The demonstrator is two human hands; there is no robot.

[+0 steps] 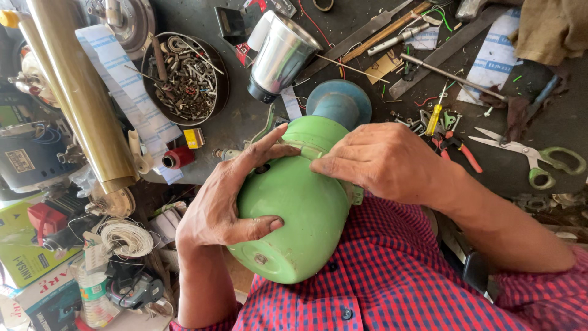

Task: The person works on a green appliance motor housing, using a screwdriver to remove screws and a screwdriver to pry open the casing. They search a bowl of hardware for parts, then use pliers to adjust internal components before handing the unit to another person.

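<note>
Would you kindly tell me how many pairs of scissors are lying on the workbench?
1: the green-handled scissors lie at the right of the bench, beyond the right hand, beside the red-handled pliers. More could be hidden under the clutter.

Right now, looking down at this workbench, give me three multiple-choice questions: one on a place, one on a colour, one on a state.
1. Where is the round dark bowl of screws and metal scraps?
A. left of the steel cup
B. in the person's lap
C. beside the scissors

2. What colour are the scissors' handles?
A. red
B. green
C. black

3. How is the rounded green plastic appliance body held?
A. left hand only
B. untouched
C. both hands

Answers: 1 A, it sits left of the shiny steel cup. 2 B, the loops are green. 3 C, the left hand and right hand both grip it.
</note>
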